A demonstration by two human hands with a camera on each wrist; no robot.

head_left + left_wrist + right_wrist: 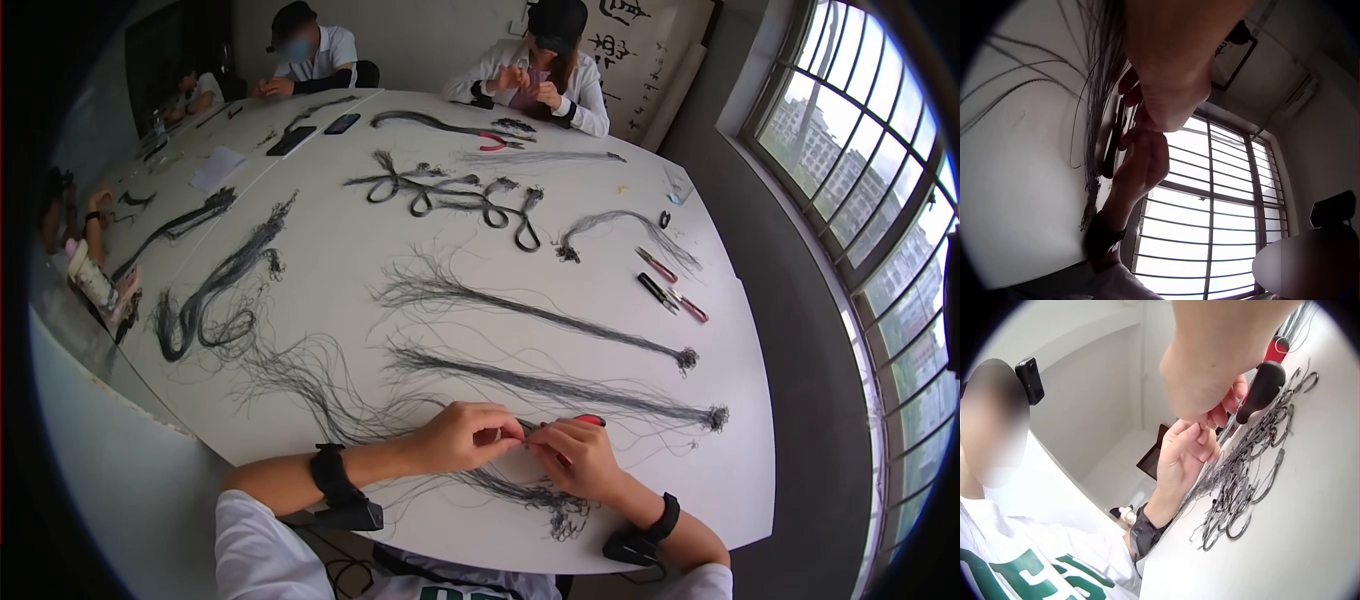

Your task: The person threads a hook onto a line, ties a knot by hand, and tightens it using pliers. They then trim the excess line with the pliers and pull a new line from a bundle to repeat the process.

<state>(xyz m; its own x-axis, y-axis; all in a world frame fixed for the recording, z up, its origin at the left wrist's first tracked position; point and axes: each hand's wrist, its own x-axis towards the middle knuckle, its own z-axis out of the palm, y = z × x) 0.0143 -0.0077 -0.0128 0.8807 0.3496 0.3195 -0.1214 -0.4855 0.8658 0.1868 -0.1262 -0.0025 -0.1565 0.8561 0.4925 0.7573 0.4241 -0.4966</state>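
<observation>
Over the tabletop (330,250), close to its near edge, the left hand (470,435) and right hand (580,458) meet fingertip to fingertip. Each has a pinching grip, apparently on a fine strand (526,438); it is so thin that its course between the fingers cannot be followed. The bundle (510,488) lies beneath and beside the hands, its looped, tangled end at the near edge, its loose hairs spreading leftward. Pliers (590,420) with red and black handles sit right by the right hand, partly hidden under it; whether they touch the palm cannot be told.

Just beyond the hands, two long hanks (560,390) stretch side by side, their knotted ends toward the right edge and their loose ends fanned out to the left. Near the right edge are three snips (657,292), one black and two with red. A curved hank (235,275) lies toward the left edge, and a looped cluster (430,190) is past the middle. Farther off are red-handled pliers (495,142), a phone (342,124) and a paper sheet (218,168). Two people (312,60) in caps sit at the far edge, and a barred window (850,130) stands to the right.
</observation>
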